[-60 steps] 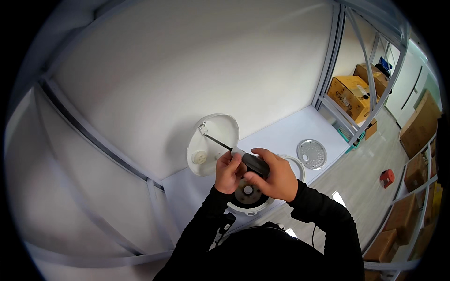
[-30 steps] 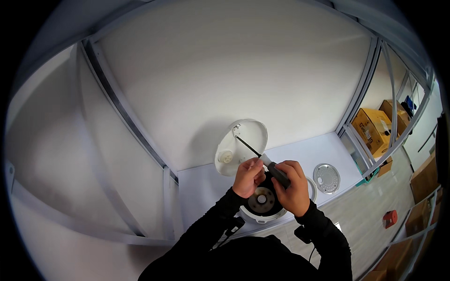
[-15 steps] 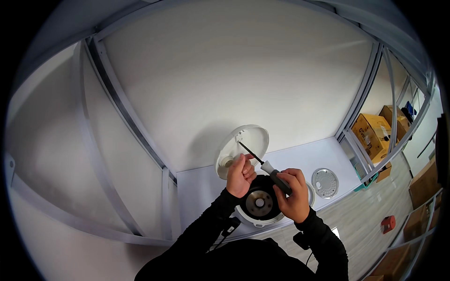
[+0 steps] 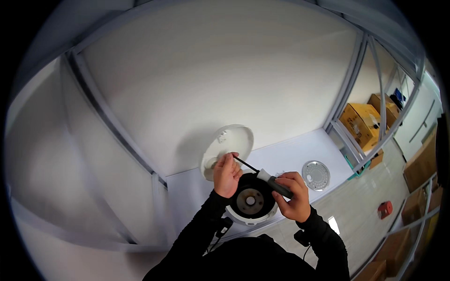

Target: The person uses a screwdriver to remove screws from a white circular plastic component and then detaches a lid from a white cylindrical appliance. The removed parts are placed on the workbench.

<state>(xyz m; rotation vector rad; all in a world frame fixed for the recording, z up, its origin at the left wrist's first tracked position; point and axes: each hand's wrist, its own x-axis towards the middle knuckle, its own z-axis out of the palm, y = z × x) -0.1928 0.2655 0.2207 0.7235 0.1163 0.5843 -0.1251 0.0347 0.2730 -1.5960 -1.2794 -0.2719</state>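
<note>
The tip of the thin black screwdriver shaft (image 4: 244, 164) vanishes behind the left hand (image 4: 227, 174), so what it meets cannot be told; the right hand (image 4: 291, 200) wraps most of the dark handle; the round white appliance base (image 4: 251, 206) is partly covered by both hands; the small perforated metal disc (image 4: 315, 175) on the white tabletop (image 4: 286, 157) is too small for detail; cardboard boxes (image 4: 363, 117) at the right rim are cut off.
</note>
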